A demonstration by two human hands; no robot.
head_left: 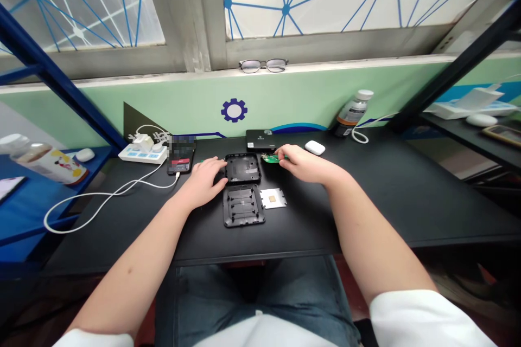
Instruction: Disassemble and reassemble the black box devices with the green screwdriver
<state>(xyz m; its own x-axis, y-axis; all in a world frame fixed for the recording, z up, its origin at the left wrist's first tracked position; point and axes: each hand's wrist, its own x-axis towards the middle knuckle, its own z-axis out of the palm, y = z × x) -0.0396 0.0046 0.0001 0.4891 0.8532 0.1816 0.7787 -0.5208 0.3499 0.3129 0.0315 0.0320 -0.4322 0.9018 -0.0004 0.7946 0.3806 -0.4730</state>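
Note:
My left hand (203,181) lies by the left side of a black plastic casing half (243,168), its fingers and thumb apart and the fingertips at the casing's edge. A small green piece shows behind those fingers, too little of it to name. In my right hand (301,164) a green circuit board (269,159) is pinched between thumb and fingers, just right of the casing half. Below sits a second black casing part (243,206) with ribs and small posts inside. Beside it lies a silver metal plate (273,198) with a tan square in its middle.
A black box (260,140) stands against the wall, with a white earbud case (315,147) to its right. A bottle (353,114) leans farther right. On the left are a phone (181,155) on a white cable (109,194) and a power strip (142,153). Glasses (264,66) rest on the sill.

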